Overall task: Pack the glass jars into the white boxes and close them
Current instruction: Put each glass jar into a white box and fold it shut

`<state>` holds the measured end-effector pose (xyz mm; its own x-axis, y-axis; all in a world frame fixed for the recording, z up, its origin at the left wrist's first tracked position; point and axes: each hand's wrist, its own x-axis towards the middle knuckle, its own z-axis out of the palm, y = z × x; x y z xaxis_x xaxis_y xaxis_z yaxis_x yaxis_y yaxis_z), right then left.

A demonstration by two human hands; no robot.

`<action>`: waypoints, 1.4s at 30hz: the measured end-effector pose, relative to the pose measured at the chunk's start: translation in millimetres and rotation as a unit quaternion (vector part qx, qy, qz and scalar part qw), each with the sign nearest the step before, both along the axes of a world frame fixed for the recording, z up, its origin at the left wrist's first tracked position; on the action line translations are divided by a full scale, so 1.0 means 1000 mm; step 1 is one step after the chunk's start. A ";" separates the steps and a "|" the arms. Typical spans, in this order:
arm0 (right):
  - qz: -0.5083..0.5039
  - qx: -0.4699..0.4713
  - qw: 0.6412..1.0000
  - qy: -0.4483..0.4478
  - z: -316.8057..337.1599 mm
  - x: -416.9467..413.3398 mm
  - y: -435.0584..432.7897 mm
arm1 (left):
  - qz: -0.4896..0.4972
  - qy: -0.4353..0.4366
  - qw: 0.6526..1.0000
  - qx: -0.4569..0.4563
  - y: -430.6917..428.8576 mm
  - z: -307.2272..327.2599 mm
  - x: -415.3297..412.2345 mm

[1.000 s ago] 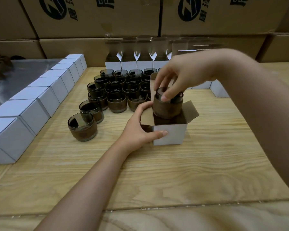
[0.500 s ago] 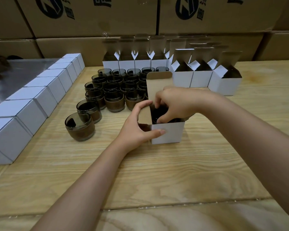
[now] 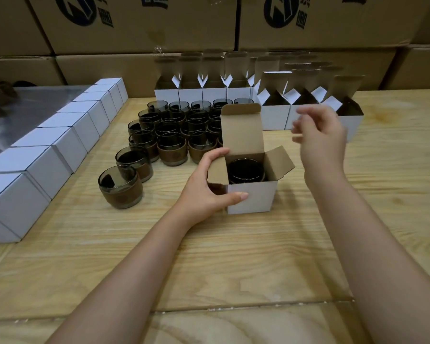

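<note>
So left hand [image 3: 209, 184] grips the white box [image 3: 252, 197] by its left side, right hand [image 3: 318, 135] hovers loose and empty (bit blurry). With the jar [image 3: 246, 170] sitting inside, I'd say closing's next: side flaps [image 3: 279, 161] in, then tuck the lid [image 3: 241, 130].

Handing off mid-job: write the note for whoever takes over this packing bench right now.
Left hand grips the left side of the white box. Right hand is empty, fingers loose, raised beside the box's upright lid.
A jar sits inside that box; lid and side flaps are open.
Done: closed boxes lined up on the left.
To do: close this box, then pack the loose jars into the open boxes at the back.
</note>
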<state>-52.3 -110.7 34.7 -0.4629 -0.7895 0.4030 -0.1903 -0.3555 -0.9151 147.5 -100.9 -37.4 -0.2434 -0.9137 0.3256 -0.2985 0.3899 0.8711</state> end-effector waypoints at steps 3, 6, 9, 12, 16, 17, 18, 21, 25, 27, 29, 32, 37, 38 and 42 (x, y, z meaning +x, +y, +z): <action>0.043 0.062 0.975 -0.209 -0.032 -0.002 0.009 | -0.002 0.001 1.000 0.001 0.000 -0.001 0.000; 0.188 0.108 0.932 -0.291 -0.050 0.008 0.013 | -0.008 0.007 1.000 0.005 0.000 -0.001 0.000; 0.252 0.140 0.925 -0.249 -0.056 0.022 0.014 | -0.008 0.017 1.000 0.001 0.002 0.003 -0.002; 0.256 0.139 0.931 -0.218 -0.056 0.025 0.013 | -0.016 0.034 0.999 -0.003 0.004 0.002 -0.004; 0.254 0.136 0.943 -0.167 -0.054 0.020 0.012 | -0.022 0.062 0.998 -0.003 0.006 0.001 -0.006; 0.259 0.129 0.942 -0.169 -0.054 0.020 0.012 | -0.024 0.066 0.998 -0.002 0.006 0.001 -0.006; 0.266 0.120 0.941 -0.174 -0.055 0.021 0.012 | -0.024 0.067 0.997 0.001 0.006 0.002 -0.006; 0.288 0.095 0.935 -0.184 -0.056 0.021 0.012 | -0.033 0.048 0.998 0.000 0.006 0.004 -0.006; 0.302 0.088 0.927 -0.202 -0.057 0.020 0.011 | -0.036 0.008 0.999 -0.013 0.005 0.004 -0.007; 0.300 0.092 0.926 -0.208 -0.057 0.020 0.011 | -0.033 0.009 0.999 -0.005 0.005 0.004 -0.007; 0.297 0.084 0.927 -0.212 -0.057 0.020 0.011 | -0.033 0.010 0.999 -0.004 0.005 0.005 -0.007; 0.321 0.043 0.924 -0.204 -0.055 0.017 0.012 | -0.038 0.028 0.999 -0.009 0.006 0.007 -0.008; 0.374 0.035 0.923 -0.080 -0.054 0.009 0.016 | -0.022 0.073 0.997 0.005 0.006 0.005 -0.009; 0.376 0.042 0.923 -0.070 -0.054 0.008 0.016 | -0.020 0.076 0.997 0.008 0.006 0.005 -0.009; 0.368 0.046 0.927 -0.056 -0.054 0.010 0.018 | -0.002 0.094 0.995 0.017 0.004 0.003 -0.009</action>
<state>-42.1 -93.2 -19.8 0.1800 -0.9366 0.3006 0.1711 -0.2711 -0.9472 138.4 -96.9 -34.7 -0.1856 -0.9240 0.3344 -0.1271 0.3600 0.9242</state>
